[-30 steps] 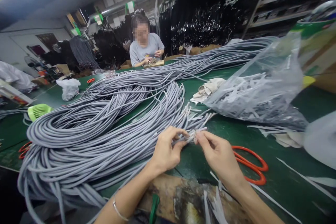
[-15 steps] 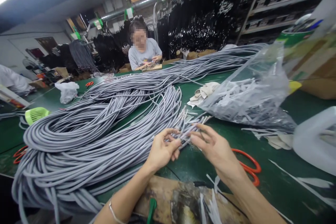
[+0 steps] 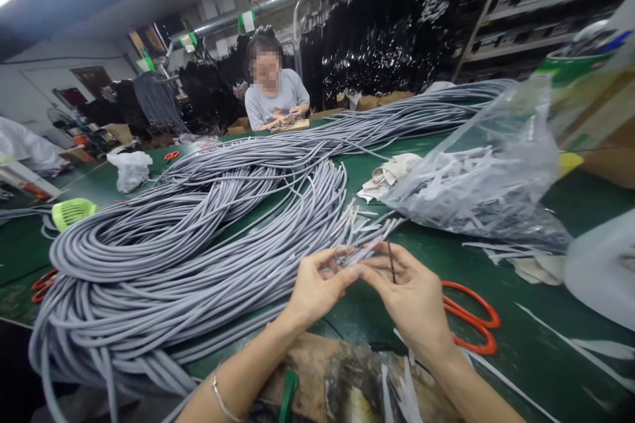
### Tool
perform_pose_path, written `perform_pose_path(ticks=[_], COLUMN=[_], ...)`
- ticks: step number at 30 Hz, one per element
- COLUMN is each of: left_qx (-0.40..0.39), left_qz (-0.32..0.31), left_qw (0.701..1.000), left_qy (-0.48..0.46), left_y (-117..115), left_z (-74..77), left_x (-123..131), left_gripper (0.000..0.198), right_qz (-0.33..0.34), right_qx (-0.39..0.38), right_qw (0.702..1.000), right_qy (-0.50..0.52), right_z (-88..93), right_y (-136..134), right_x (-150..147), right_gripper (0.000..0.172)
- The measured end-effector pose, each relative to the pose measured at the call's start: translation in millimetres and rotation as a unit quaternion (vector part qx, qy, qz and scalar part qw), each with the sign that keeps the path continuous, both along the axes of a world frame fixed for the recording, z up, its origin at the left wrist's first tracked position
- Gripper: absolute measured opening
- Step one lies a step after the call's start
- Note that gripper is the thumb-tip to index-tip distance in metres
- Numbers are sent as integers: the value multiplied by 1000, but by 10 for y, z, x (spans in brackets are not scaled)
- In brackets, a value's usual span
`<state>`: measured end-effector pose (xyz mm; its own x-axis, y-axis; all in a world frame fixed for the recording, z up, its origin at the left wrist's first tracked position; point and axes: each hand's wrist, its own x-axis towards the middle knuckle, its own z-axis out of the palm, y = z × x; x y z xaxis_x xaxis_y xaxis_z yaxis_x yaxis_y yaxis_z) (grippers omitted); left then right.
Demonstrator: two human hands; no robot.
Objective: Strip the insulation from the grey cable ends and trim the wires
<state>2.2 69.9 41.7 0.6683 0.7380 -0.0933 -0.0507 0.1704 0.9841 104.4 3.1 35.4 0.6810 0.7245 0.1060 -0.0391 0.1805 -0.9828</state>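
Note:
A big heap of grey cables (image 3: 198, 225) lies coiled across the green table (image 3: 536, 344), its stripped ends fanning out near the front. My left hand (image 3: 315, 287) pinches one cable end between thumb and fingers. My right hand (image 3: 411, 294) meets it from the right, fingers curled around the same end, with a thin dark wire (image 3: 391, 261) standing up between them. Both hands hover just above the table, touching at the fingertips.
Orange scissors (image 3: 471, 324) lie just right of my right hand. A clear bag of grey offcuts (image 3: 486, 178) and a cloth (image 3: 391, 172) sit beyond. A green object (image 3: 72, 211), a white bag (image 3: 129, 168) and more orange scissors (image 3: 42, 284) lie left. A person sits across the table (image 3: 272, 89).
My right hand opened wide half a second ago and has closed again on the cable end, a dark wire now showing. Both hands sit slightly lower and nearer me.

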Motion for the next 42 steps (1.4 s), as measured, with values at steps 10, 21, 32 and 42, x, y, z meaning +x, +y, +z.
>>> perform_pose_path(ticks=[10,21,32,42], left_qx=[-82,-75,-183,-104], left_qz=[-34,66,171,118], left_qw=[995,993,961,979], left_qy=[-35,-69,-114,-131], left_y=[55,15,115,161], left_z=[-21,-60,15,92], left_x=[-17,51,44,-14], left_gripper=[72,49,56,28], right_qz=[97,-7,30,-142], right_qx=[-51,-3,-21,-5], right_qw=[988,991,984,911], right_qy=[109,-133,-177,-388], right_z=[55,-17,-31,49], right_y=[-5,-42,-26,-65], right_x=[55,-26,7,59], right_gripper=[77,36,27,23])
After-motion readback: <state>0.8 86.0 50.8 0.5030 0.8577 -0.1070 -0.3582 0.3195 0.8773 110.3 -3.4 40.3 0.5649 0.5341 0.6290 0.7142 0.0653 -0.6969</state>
